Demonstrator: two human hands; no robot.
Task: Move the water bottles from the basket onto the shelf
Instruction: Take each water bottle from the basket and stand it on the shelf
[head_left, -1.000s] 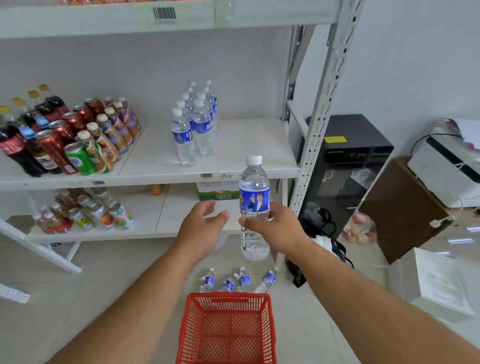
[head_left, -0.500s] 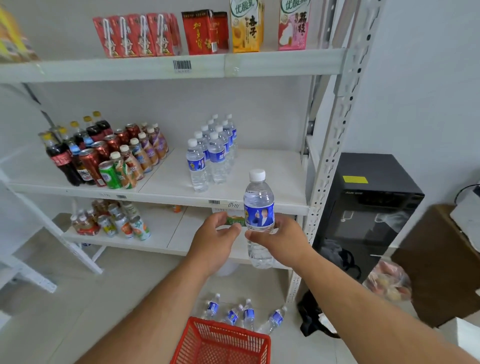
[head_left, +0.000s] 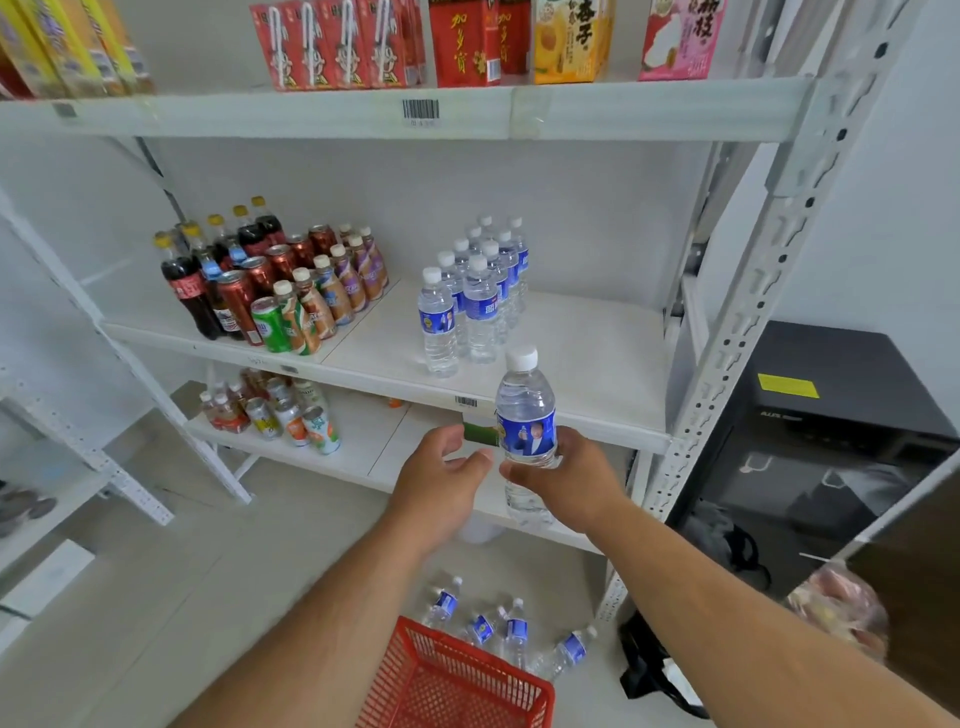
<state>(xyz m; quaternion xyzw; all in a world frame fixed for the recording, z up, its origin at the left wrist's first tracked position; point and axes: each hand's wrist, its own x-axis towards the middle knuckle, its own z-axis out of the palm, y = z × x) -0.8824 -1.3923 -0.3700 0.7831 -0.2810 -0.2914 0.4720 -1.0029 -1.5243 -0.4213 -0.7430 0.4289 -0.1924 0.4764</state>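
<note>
My right hand grips a clear water bottle with a white cap and blue label, upright, just in front of the middle shelf's front edge. My left hand hovers beside it, fingers apart, fingertips close to the bottle; I cannot tell if they touch. Several matching bottles stand in rows on the middle shelf. The red mesh basket sits on the floor below my arms. Several more bottles lie and stand on the floor behind it.
Cola bottles and cans fill the shelf's left part. Drink cartons line the top shelf. Small bottles sit on the lower shelf. A white upright bounds the shelf on the right, with a black box beyond.
The view has tilted up and moved closer to the shelf. My right hand has carried the bottle up toward the middle shelf's front edge, with my left hand staying beside it.
</note>
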